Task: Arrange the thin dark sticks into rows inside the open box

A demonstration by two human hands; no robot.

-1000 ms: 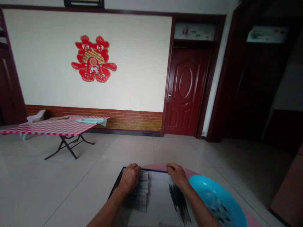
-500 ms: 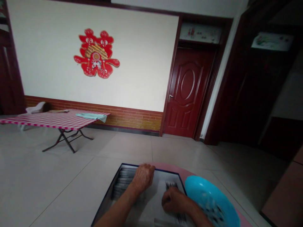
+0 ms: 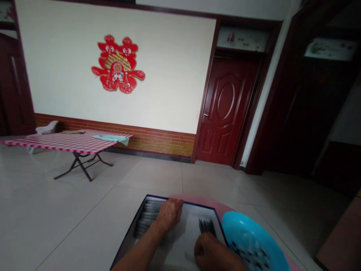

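Note:
A shallow box (image 3: 194, 214) with a white inside and a dark blue rim lies before me. My left hand (image 3: 170, 211) is closed at its far wall, the fingertips by the rim; whatever they grip is hidden. Under that wrist, a row of dark, pen-like sticks (image 3: 148, 214) fills the left side, blurred. My right hand (image 3: 210, 251) is curled closed low in the right half of the box, and I cannot make out what is in its fingers. Just beyond its knuckles lies a bundle of thin dark sticks (image 3: 206, 225), their ends fanned toward the far wall.
A blue plastic basin (image 3: 235, 222) holding small black and whitish pieces stands right of the box. Both rest on a pink round surface (image 3: 197, 198). Farther off are a folding table (image 3: 64, 142) with a checked cover, a light cloth (image 3: 111, 138) on it, and a red door (image 3: 225, 109).
My right hand has drawn back toward me, uncovering more of the thin stick bundle. My left hand stays at the far wall. The whole view has shifted slightly.

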